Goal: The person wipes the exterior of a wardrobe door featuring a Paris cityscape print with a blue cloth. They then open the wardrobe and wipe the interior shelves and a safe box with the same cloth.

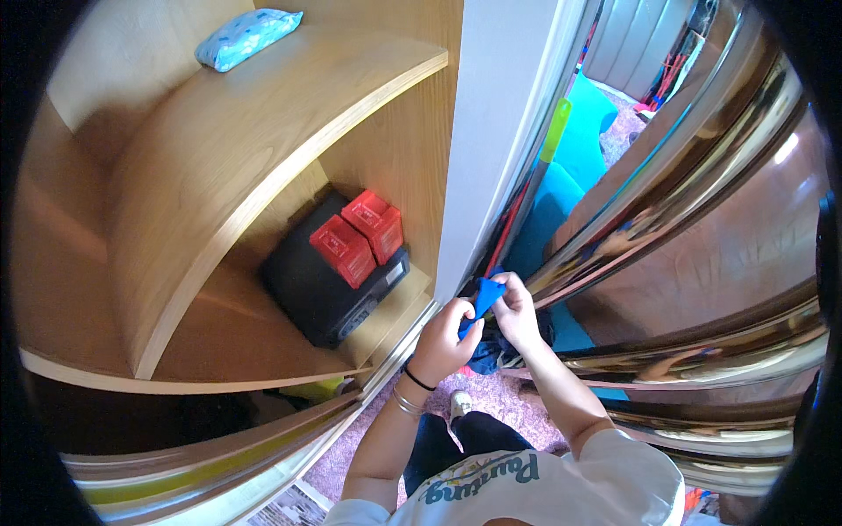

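Note:
Both of my hands meet over a small piece of blue fabric point(487, 297) in front of the wardrobe's edge. My left hand point(448, 335) pinches its lower end between thumb and fingers. The upper end is gripped by my right hand point(515, 308). Just beneath the hands hangs or lies some dark cloth point(485, 355), partly hidden. On the lower wooden shelf to the left, two red boxes point(358, 237) rest on a black case point(299, 263). A light blue patterned packet point(248, 38) lies on the upper shelf.
A curved wooden shelf edge point(296, 154) juts out at the left. Shiny metallic-framed door panels point(710, 276) stand close on my right. A pole with a lime-green grip point(557, 130) leans beside the white wardrobe panel point(493, 118). Turquoise fabric point(582, 125) lies beyond, above pinkish carpet point(500, 398).

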Demonstrator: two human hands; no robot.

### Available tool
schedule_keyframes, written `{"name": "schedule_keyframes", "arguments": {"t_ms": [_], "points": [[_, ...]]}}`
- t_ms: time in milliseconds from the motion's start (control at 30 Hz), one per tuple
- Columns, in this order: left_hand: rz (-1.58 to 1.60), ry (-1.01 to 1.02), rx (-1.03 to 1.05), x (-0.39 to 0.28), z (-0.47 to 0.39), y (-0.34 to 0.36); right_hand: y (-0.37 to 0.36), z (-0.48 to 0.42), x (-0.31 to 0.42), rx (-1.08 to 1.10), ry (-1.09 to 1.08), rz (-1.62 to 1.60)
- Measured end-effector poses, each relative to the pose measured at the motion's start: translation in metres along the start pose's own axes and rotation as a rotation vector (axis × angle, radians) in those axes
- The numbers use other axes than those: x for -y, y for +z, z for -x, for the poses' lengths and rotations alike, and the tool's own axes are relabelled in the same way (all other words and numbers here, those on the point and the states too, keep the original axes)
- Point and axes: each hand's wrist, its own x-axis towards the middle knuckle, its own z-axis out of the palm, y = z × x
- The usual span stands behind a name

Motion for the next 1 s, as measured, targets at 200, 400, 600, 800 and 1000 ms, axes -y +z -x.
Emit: {"name": "schedule_keyframes", "arguments": {"t_ms": [200,400,600,800,1000], "points": [[0.188,-0.029,0.034,0.008,-0.026,-0.011,0.013,-0.086,0.072,-0.127,-0.879,0.899],[0.212,-0.014,-0.142,0.059,-0.039,-0.004,0.06,-0.162,0.098,-0.465,-0.901,1.403],[0.121,-0.157,-0.182,0.149,-0.014,0.011,0.066,-0.181,0.063,-0.652,-0.898,1.711],[0.039,-0.021,-0.203,0.217,-0.022,0.041,0.054,-0.166,0.003,-0.614,-0.959,1.676],[-0.171,0.032,-0.239,0.321,-0.014,0.079,0.046,-0.142,-0.119,-0.588,-0.949,1.625]]}}
